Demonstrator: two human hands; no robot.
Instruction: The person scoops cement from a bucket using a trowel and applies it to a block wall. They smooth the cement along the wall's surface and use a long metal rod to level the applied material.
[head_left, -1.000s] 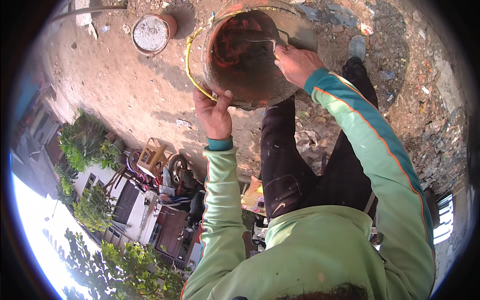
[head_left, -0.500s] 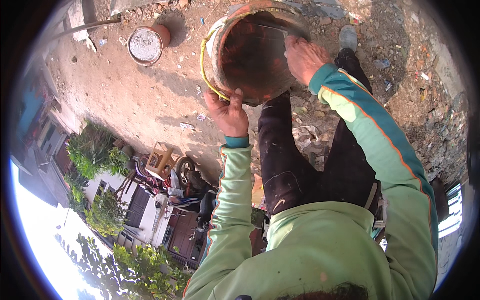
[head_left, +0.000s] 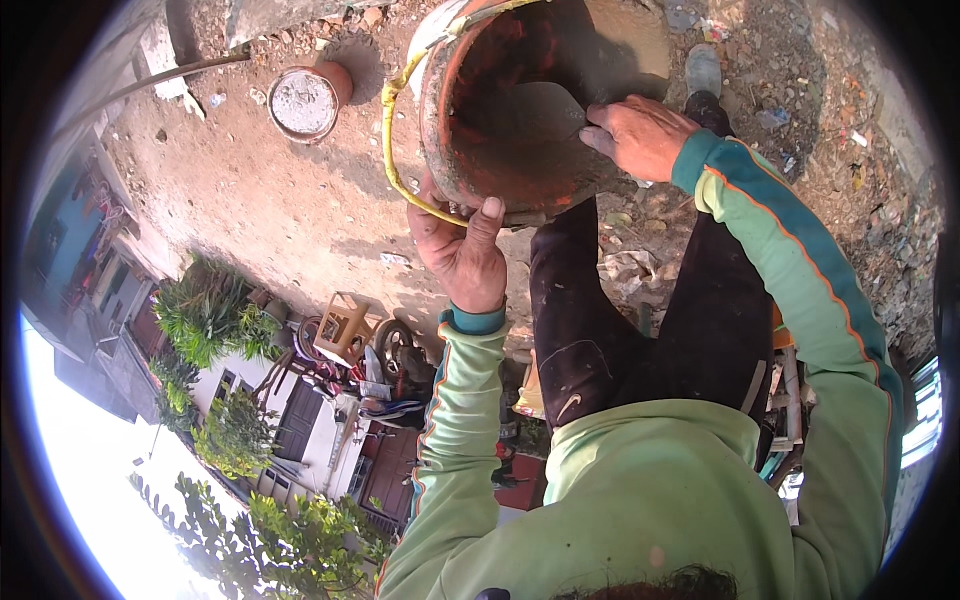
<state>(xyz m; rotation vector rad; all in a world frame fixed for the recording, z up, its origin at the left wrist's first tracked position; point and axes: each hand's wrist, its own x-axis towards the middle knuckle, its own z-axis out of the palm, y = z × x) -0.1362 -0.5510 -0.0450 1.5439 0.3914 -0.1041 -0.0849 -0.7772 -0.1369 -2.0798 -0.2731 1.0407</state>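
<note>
A mud-stained bucket [head_left: 432,140] is tilted so that its mouth faces me, its inside dark and reddish. My left hand [head_left: 468,258] is closed on the near left rim, thumb on the edge, beside the yellow cord-like handle [head_left: 388,135]. Inside the bucket lies a thin grey rounded blade [head_left: 548,108], flat against the wall. At its right end my right hand [head_left: 645,138] is closed, pinching it; any grip part is hidden by the fingers.
A smaller bucket [head_left: 304,104] with pale grey contents stands on the dirt ground at the far left. My shoe [head_left: 703,70] rests beyond the bucket, on the right. Rubble [head_left: 850,230] covers the right side. A brown stool [head_left: 343,328] and a parked motorbike [head_left: 400,352] are at left.
My right hand has drawn back to the right and slightly toward me, and the blade's broad face now shows inside the bucket. The left hand has stayed on the rim.
</note>
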